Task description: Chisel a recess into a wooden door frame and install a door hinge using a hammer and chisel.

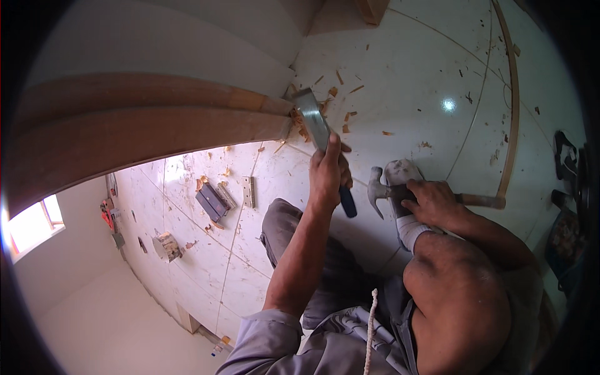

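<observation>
My left hand (328, 172) is shut on a wide steel chisel (315, 122) with a blue handle. Its blade tip rests against the lower end of a brown wooden door (156, 131), where a notch is cut in the edge. My right hand (434, 203) grips a claw hammer (381, 194) with a wooden handle, held low over the white tiled floor (412, 87) beside my socked foot (403, 178). Wood chips (331, 94) lie scattered around the chisel tip.
A metal hinge (249, 191) and a dark box of hardware (212, 201) lie on the floor to the left. A long thin wooden strip (512, 100) curves along the right. Small tools (165, 245) sit near the left wall. A sandal (565, 153) lies far right.
</observation>
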`<act>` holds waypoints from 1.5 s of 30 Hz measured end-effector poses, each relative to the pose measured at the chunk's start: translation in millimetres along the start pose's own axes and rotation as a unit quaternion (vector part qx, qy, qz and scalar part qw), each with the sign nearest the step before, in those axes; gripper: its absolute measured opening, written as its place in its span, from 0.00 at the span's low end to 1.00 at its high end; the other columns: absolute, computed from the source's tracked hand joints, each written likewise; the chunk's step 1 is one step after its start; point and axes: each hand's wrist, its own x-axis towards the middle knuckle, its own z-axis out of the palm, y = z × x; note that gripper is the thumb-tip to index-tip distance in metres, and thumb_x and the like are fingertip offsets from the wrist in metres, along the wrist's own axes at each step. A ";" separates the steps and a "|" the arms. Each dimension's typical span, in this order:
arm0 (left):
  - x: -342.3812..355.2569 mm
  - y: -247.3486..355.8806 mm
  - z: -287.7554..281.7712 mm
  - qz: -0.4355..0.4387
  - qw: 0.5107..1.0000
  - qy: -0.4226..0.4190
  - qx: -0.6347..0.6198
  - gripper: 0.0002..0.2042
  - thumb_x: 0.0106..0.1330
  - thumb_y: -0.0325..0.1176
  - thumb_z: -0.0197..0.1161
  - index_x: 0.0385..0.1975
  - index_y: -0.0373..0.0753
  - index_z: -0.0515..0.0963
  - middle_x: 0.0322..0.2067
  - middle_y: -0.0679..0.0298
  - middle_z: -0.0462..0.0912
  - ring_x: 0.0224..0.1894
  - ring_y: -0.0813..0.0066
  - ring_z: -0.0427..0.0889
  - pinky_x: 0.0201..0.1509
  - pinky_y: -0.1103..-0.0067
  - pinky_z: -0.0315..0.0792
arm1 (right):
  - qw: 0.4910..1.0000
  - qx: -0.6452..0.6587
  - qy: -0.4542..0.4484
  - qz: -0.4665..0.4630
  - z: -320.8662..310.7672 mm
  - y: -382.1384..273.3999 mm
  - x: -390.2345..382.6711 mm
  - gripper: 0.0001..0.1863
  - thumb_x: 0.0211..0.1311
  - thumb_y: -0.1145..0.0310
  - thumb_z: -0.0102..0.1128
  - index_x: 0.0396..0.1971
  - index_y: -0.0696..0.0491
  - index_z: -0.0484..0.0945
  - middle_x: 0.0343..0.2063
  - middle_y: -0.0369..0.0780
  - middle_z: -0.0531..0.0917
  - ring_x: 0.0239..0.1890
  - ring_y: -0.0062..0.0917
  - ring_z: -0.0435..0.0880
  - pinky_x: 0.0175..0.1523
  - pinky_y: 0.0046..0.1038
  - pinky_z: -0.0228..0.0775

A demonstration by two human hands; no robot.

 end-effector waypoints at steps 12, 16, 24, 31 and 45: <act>-44.7 -48.1 -71.7 -0.048 0.995 0.029 0.082 0.24 0.65 0.54 0.59 0.24 0.35 0.73 0.12 0.71 0.62 0.12 0.80 0.65 0.19 0.82 0.64 | 0.979 -0.145 0.118 -0.085 -1.0 -11.6 28.7 0.15 0.58 0.59 0.60 0.34 0.55 0.74 0.32 0.45 0.78 0.37 0.41 0.80 0.41 0.39 0.74; -34.0 -52.7 -77.1 -0.013 0.995 0.044 0.090 0.23 0.64 0.53 0.60 0.22 0.35 0.73 0.13 0.70 0.64 0.14 0.78 0.68 0.21 0.81 0.65 | 0.978 0.069 0.153 -0.124 -31.5 -53.1 107.3 0.12 0.58 0.59 0.59 0.30 0.53 0.76 0.27 0.43 0.77 0.33 0.39 0.79 0.39 0.39 0.71; -18.5 -58.4 -76.7 -0.054 0.994 0.013 0.096 0.24 0.62 0.53 0.62 0.20 0.34 0.75 0.12 0.70 0.67 0.13 0.80 0.67 0.19 0.83 0.63 | 0.919 0.312 0.203 -0.127 -39.8 -158.2 252.9 0.14 0.56 0.57 0.58 0.25 0.54 0.80 0.20 0.44 0.79 0.26 0.34 0.80 0.35 0.34 0.70; -4.8 -62.9 -76.0 -0.084 0.996 0.003 0.028 0.23 0.62 0.52 0.63 0.18 0.35 0.74 0.11 0.70 0.66 0.13 0.79 0.68 0.19 0.82 0.63 | 0.913 0.216 0.301 -0.168 -22.7 -160.4 275.1 0.13 0.52 0.60 0.60 0.23 0.57 0.80 0.16 0.45 0.79 0.24 0.35 0.79 0.34 0.34 0.71; -12.6 -53.0 -75.4 -0.085 0.996 0.016 0.001 0.18 0.63 0.49 0.63 0.19 0.45 0.67 0.16 0.73 0.63 0.16 0.81 0.63 0.21 0.82 0.61 | 0.847 0.511 0.141 -0.036 -40.7 -161.4 244.7 0.07 0.54 0.67 0.60 0.26 0.55 0.82 0.15 0.34 0.75 0.17 0.17 0.72 0.23 0.21 0.63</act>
